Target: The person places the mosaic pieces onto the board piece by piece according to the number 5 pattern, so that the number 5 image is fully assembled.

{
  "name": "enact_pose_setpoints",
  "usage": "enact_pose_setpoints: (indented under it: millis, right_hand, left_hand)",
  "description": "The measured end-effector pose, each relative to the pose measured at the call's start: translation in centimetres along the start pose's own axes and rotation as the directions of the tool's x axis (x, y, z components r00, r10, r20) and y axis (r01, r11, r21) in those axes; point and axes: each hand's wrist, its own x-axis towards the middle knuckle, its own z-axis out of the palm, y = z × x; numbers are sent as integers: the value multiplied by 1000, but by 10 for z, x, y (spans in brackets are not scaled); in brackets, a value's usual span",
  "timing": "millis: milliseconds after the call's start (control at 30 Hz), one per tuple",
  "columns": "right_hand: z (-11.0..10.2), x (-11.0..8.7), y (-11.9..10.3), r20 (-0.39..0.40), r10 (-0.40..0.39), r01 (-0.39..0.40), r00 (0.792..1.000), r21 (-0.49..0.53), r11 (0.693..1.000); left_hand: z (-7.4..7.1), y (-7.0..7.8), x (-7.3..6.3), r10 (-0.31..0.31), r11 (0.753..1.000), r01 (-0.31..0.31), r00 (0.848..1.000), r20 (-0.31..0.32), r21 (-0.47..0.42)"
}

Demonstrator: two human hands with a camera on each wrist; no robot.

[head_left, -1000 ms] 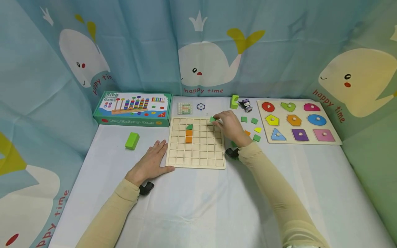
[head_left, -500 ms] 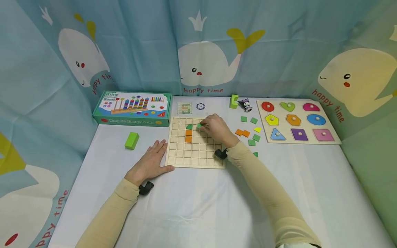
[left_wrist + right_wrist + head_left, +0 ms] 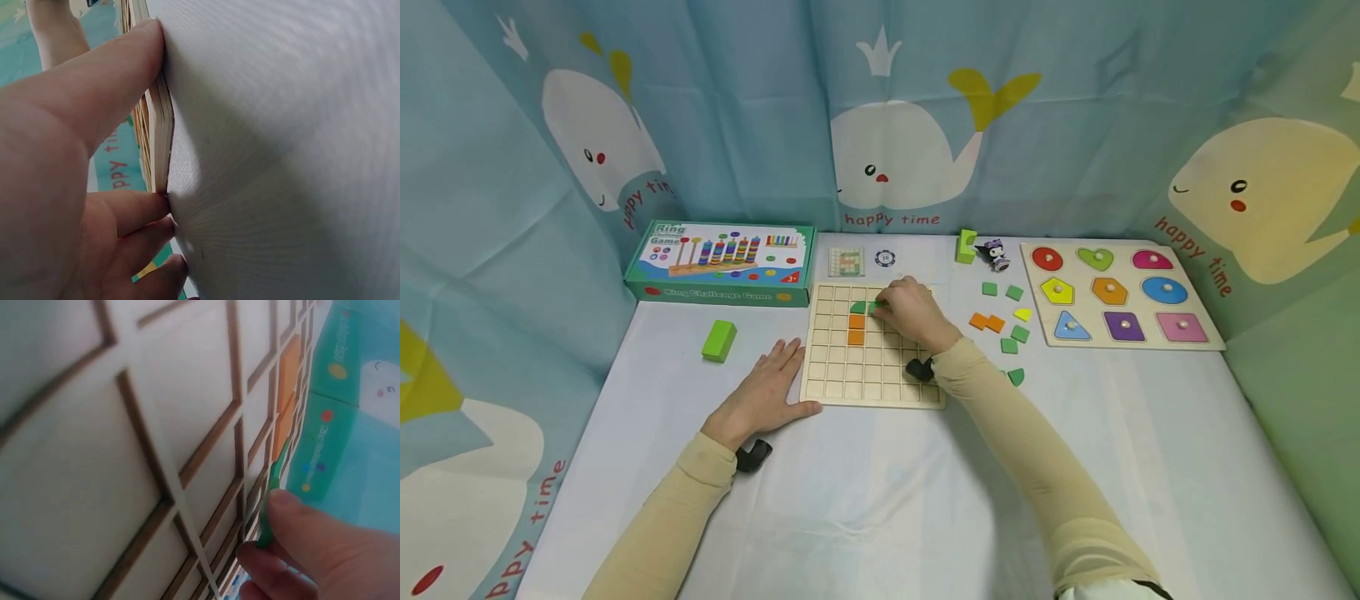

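Observation:
A wooden grid board [image 3: 835, 373] lies on the white table. My left hand [image 3: 764, 395] rests flat by its left edge with fingers extended. In the left wrist view, the thumb [image 3: 119, 69] and fingers touch the board's edge. Over the upper part of the grid, my right hand [image 3: 919, 313] pinches a green tile [image 3: 265, 528] between thumb and fingers. That tile is right beside a green quarter-round tile [image 3: 857, 307] set in the grid. Below the quarter-round piece, two orange square tiles [image 3: 856, 328] fill cells in the same column.
Loose green, orange and yellow tiles [image 3: 1009, 345] lie right of the board. Behind it are a pattern card [image 3: 847, 262] and a round chip [image 3: 885, 258]. Around these stand a game box [image 3: 722, 262], a green block [image 3: 719, 341], a small figurine [image 3: 995, 254] and a shape puzzle [image 3: 1093, 321].
My right hand has moved left across the board with the green tile, bringing it up beside the quarter-round piece. Loose tiles behind the arm came into view. The left hand stayed still.

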Motion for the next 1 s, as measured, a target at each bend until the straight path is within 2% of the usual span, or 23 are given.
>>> enact_pose_setpoints:
  millis: [433,700,867,1000]
  right_hand:
    - [3,4,-5,4,30,-30,1000,-53,998]
    - [4,2,-5,16,44,-44,999,-34,998]
    - [-7,-5,5,-14,32,-31,999,49,998]
    - [-20,-15,25,-44,71,-67,997,73,995]
  left_hand:
    - [1,-1,0,7,1000,-7,1000,-6,2]
    - [2,-2,-1,5,1000,-5,1000,-10,-3]
    - [2,-1,0,1,1000,-1,1000,-11,-3]
    - [2,-1,0,-3,1000,3,1000,-9,1]
